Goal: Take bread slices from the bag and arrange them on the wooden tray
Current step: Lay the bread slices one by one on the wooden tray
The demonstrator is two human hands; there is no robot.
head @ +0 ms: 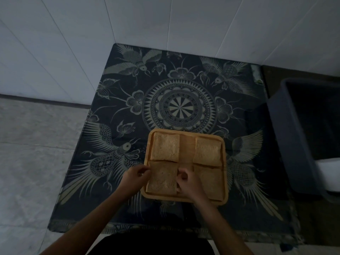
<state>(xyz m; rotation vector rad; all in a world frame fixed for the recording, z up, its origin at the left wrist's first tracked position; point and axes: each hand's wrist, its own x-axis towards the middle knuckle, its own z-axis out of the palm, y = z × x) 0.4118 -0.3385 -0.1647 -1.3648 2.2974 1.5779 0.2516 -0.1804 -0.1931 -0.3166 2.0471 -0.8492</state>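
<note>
A square wooden tray [186,144] lies on a dark patterned cloth and holds several bread slices. One slice [165,147] is in the far left corner, another [207,150] in the far right. The near left slice [161,179] lies between my hands. My left hand [137,176] pinches its left edge at the tray rim. My right hand [186,184] grips its right edge with curled fingers. The near right slice [213,183] is partly hidden by my right hand. No bread bag is in view.
The dark cloth with bird and mandala patterns [179,107] covers a low table in a white-tiled corner. A dark plastic bin [311,133] stands at the right, with something white [329,173] beside it. Grey floor tiles [35,144] lie to the left.
</note>
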